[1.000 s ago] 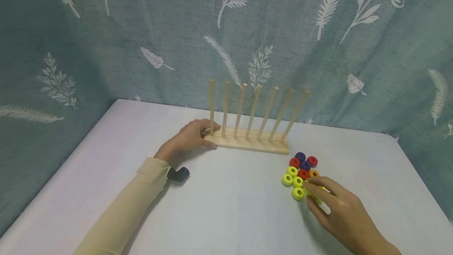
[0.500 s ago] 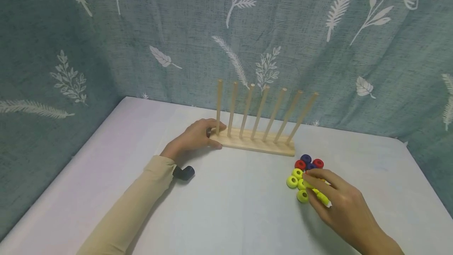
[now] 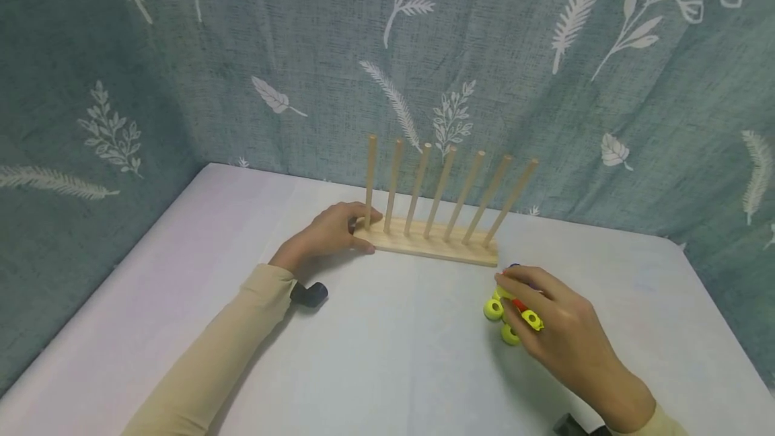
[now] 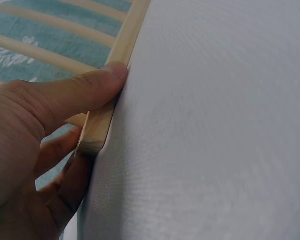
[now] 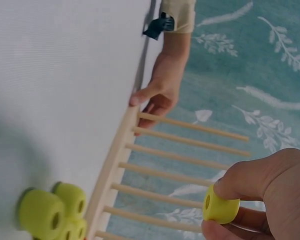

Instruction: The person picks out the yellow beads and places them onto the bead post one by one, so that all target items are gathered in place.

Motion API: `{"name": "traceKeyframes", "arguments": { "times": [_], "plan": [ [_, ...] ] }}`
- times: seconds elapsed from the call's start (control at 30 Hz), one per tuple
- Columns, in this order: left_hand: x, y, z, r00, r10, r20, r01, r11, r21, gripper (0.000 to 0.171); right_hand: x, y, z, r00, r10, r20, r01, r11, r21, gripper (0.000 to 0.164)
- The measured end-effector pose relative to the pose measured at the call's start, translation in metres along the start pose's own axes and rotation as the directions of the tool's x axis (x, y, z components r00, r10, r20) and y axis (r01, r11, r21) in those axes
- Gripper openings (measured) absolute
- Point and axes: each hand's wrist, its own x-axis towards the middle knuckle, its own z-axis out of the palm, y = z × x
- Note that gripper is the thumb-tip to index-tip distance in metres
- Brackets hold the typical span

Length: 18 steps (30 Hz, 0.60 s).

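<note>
A wooden peg rack (image 3: pixel 432 247) with several upright pegs stands towards the back of the table. My left hand (image 3: pixel 329 231) grips its left end, and in the left wrist view the thumb (image 4: pixel 92 90) lies along the edge of the base with fingers behind. My right hand (image 3: pixel 560 318) is over the bead pile, right of the rack. In the right wrist view it pinches a yellow bead (image 5: pixel 221 206) between thumb and fingertips, above the table. Loose yellow beads (image 3: pixel 493 309) lie under and beside that hand, which hides most of the red and blue ones.
A white cloth covers the table (image 3: pixel 363 355). Behind and at the sides hangs a green curtain (image 3: pixel 290 39) with white leaf prints, close to the pegs. A dark wrist device (image 3: pixel 310 295) sits at the left cuff.
My right hand has lifted a yellow bead from the pile and moved slightly left and towards the rack. The left hand stays on the rack; the head view has shifted slightly.
</note>
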Motion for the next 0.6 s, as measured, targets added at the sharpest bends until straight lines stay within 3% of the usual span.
{"name": "traceKeyframes", "arguments": {
  "times": [0.37, 0.6],
  "plan": [
    [0.002, -0.001, 0.002, 1.000, 0.013, -0.008, -0.013, 1.000, 0.000, 0.061, 0.026, -0.004, -0.012, 0.999, -0.024, -0.022, 0.024, 1.000, -0.001, 0.028],
    [0.001, -0.001, 0.002, 1.000, 0.013, 0.000, -0.013, 1.000, -0.016, 0.062, 0.047, 0.000, -0.017, 0.990, -0.101, -0.096, 0.102, 0.995, 0.007, 0.030]
  ]
}}
